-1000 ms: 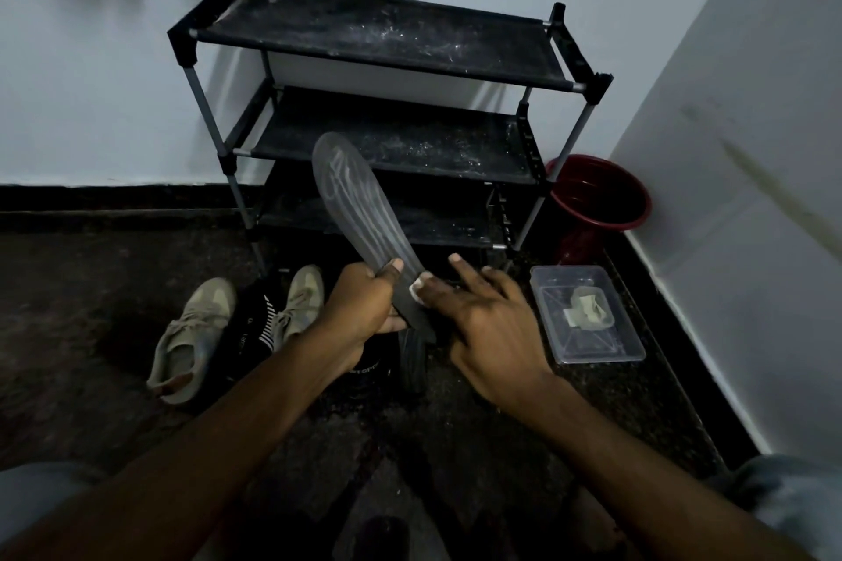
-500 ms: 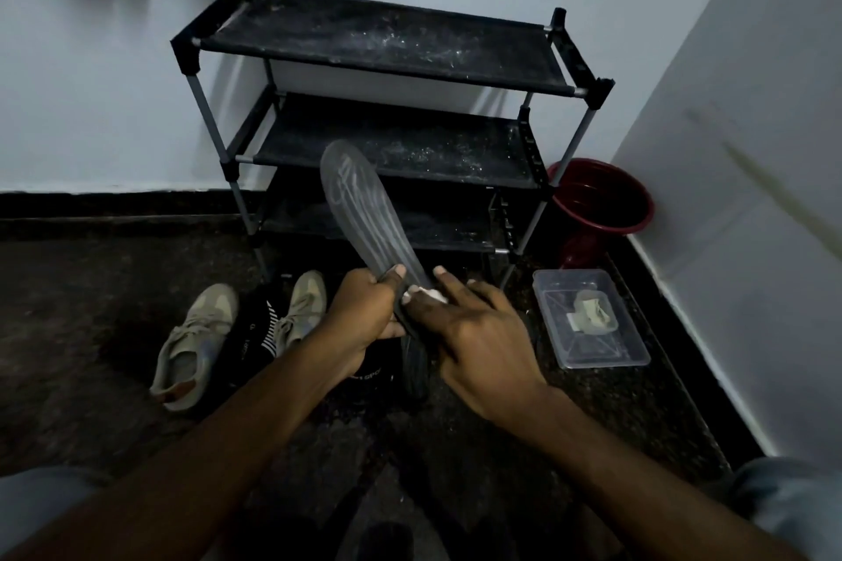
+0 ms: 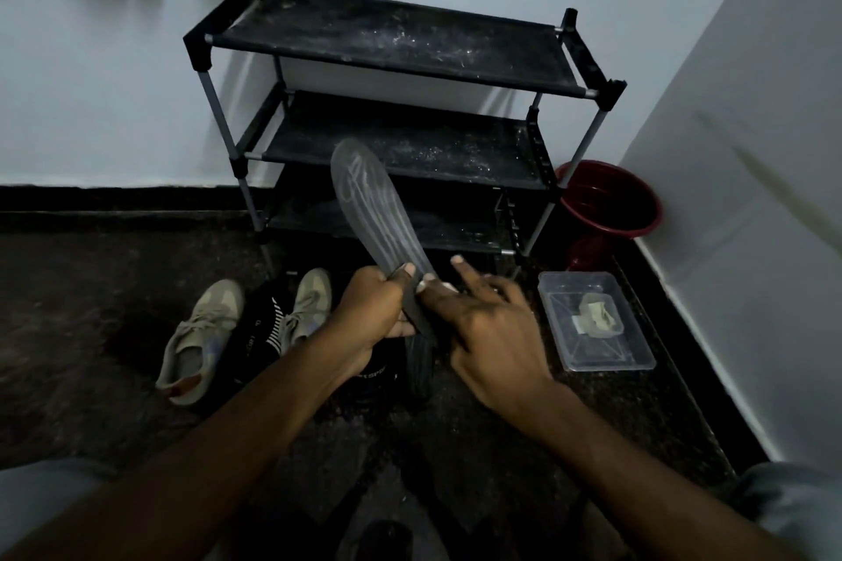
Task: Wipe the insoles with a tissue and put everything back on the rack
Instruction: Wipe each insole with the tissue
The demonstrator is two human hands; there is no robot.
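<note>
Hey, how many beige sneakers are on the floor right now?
2. One beige sneaker lies on the floor at far left; the other sits nearer the left hand, a dark striped item between them. More could be hidden from view.

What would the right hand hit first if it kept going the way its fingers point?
Likely the lowest shelf of the rack, just beyond the insole that the right hand presses a tissue against; depth is hard to judge.
</note>
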